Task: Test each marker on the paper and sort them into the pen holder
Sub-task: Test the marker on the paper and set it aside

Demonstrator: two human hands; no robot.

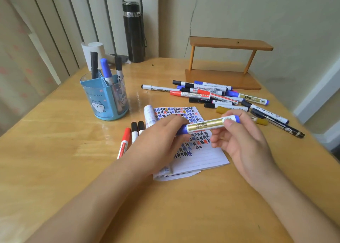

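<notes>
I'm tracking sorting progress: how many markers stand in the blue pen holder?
3 in the pen holder: black marker rear left, blue marker in the middle, grey marker at right. Shorter ones could be hidden inside.

looks like a study corner in a home: a small wooden worktop (55, 169) set against plain cream walls (257, 12), one of them cracked, a patterned curtain (16, 62) at the left, a black drinking flask (134, 31), a little wooden desk shelf (230, 45) and a cartoon-printed pen holder (103, 103).
</notes>
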